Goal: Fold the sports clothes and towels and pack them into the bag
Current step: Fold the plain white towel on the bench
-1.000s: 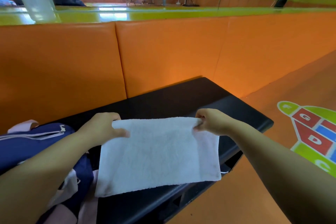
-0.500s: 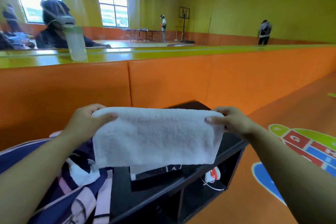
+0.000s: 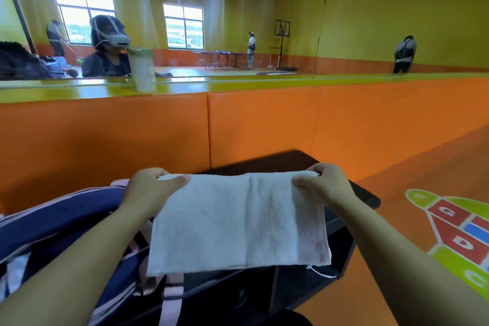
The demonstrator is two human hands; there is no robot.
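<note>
Towel (image 3: 238, 222): white, with a vertical crease down its middle. It is held up by its top edge and hangs flat above the black worktop (image 3: 280, 161).
Left hand (image 3: 148, 190): fingers (image 3: 177, 180) curl round the towel's top left corner and pinch it.
Right hand (image 3: 324, 184): pinches the top right corner, thumb on the near face.
Bag (image 3: 53, 217): navy with pink straps, at the left under the left forearm, just beside the towel.
Bottle (image 3: 144, 70): upright on the yellow ledge (image 3: 238, 83) behind.

White towel (image 3: 238, 222), navy bag (image 3: 58, 219) with pink stripes, orange padding (image 3: 264, 124)
</note>
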